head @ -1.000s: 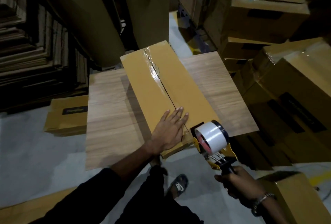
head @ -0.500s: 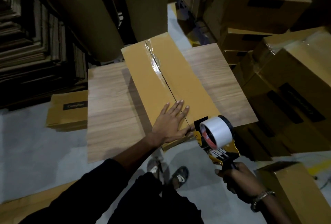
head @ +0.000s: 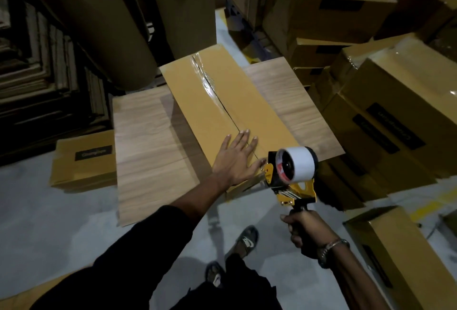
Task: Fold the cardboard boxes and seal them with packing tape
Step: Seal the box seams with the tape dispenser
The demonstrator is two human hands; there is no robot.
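Left hand [head: 236, 158] flat on the cardboard box [head: 197, 101], right hand [head: 306, 231] around the tape dispenser [head: 291, 173] handle.

No text reads clearly: black labels on the flat box [head: 84, 161] (left of the table [head: 148, 141]) are blurred.

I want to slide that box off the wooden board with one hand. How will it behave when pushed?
The cardboard box probably slides easily: smooth board beneath. It overhangs the near edge, so it may tip toward the person. Its flaps look only part taped along the seam and might flex under the left hand.
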